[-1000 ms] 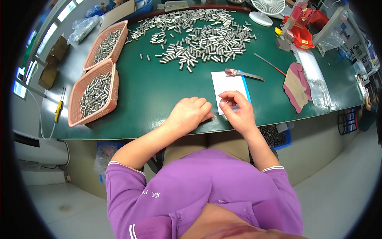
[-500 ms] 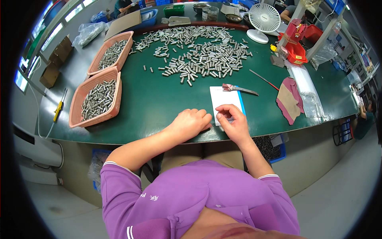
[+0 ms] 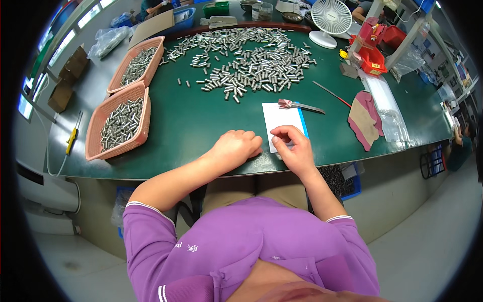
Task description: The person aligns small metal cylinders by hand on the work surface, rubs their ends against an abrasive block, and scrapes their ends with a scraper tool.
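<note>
Left hand [image 3: 235, 147] sits knuckles-up at the table's front edge, fingers folded in; from my end I can't tell if anything is under them. Right hand [image 3: 294, 148] is narrow: thumb and forefinger curved toward each other, small gap, nothing seen in it; palm hidden. Nearest thing is the white sheet with a blue border [image 3: 276, 117], flat on the table, its lower part under the right hand. Pink-wrapped metal blade tool [image 3: 311, 107] lies across its top end.

To do this pause well, I'd say: keep both wrists light on the edge and the right hand loose, so the sheet doesn't drag and pull the tool along. I'd keep the fingertips off that bare metal, and the elbows clear of the near pink basket [image 3: 93, 131].

Surface: green table [image 3: 201, 118], slightly glossy. Loose metal pins [image 3: 266, 68] heaped toward the far side, a couple strayed left. Second pink basket [image 3: 154, 63] behind the near one, both holding pins. Yellow-handled screwdriver [image 3: 72, 142] far left; red-handled rod [image 3: 332, 94] and maroon-and-tan cloth [image 3: 363, 121] right.

Room: white fan [image 3: 331, 17], red bins [image 3: 371, 61], cardboard boxes [image 3: 61, 95], blue tub [image 3: 357, 186] below, a co-worker [image 3: 459, 151] at far right.
</note>
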`<action>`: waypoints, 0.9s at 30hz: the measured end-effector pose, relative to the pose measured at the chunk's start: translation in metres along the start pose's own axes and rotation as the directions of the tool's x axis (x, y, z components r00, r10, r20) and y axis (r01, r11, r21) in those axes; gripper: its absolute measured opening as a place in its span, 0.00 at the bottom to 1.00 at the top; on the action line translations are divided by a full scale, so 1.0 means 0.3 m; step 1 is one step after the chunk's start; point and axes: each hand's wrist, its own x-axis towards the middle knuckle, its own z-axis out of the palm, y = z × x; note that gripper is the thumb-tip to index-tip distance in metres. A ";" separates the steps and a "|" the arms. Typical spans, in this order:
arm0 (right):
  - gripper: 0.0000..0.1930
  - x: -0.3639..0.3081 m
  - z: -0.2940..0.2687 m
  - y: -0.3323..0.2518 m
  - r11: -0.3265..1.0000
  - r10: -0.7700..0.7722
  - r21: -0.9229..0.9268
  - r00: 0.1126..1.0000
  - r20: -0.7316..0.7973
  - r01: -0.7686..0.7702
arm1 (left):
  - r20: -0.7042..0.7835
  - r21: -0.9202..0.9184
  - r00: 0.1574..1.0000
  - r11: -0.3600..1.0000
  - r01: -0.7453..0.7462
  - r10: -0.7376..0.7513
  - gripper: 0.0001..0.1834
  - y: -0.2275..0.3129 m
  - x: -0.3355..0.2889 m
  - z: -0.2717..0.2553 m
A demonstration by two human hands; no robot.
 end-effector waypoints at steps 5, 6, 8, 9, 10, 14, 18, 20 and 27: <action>0.07 -0.011 0.000 0.001 0.998 0.025 0.064 1.000 -0.009 -0.025 | -0.174 0.037 0.982 0.996 0.082 -0.074 0.14 -0.048 0.005 -0.054; 0.07 -0.012 0.003 0.002 0.997 0.028 0.069 1.000 -0.009 -0.027 | -0.169 0.038 0.983 0.996 0.084 -0.076 0.14 -0.062 -0.011 -0.030; 0.07 -0.013 0.007 0.008 0.999 0.016 0.042 1.000 -0.005 -0.016 | -0.097 0.030 0.991 0.995 0.095 -0.091 0.14 -0.083 -0.029 0.006; 0.07 -0.010 0.005 0.011 0.999 0.022 0.044 1.000 -0.008 -0.022 | -0.091 0.029 0.992 0.995 0.092 -0.089 0.14 -0.090 -0.028 0.009; 0.07 -0.006 0.002 0.012 1.000 -0.005 0.017 1.000 -0.019 0.005 | -0.096 0.007 0.990 0.995 0.104 -0.103 0.15 -0.103 -0.022 0.010; 0.08 0.025 -0.007 -0.027 0.984 -0.142 -0.117 0.987 -0.075 0.133 | 0.031 -0.600 0.870 0.687 0.410 -0.492 0.19 -0.121 0.040 -0.023; 0.13 0.142 0.005 -0.054 0.843 -0.431 -0.366 0.902 -0.021 0.395 | 0.336 -0.936 0.808 -0.266 0.229 -0.484 0.21 -0.150 0.111 -0.011; 0.14 0.201 0.036 -0.079 0.814 -0.477 -0.380 0.879 -0.007 0.439 | 0.347 -0.870 0.839 -0.478 0.122 -0.418 0.23 -0.168 0.106 0.022; 0.19 0.246 0.118 -0.027 0.719 -0.576 -0.446 0.816 0.045 0.533 | 0.391 -0.780 0.839 -0.620 0.084 -0.378 0.25 -0.209 0.066 0.041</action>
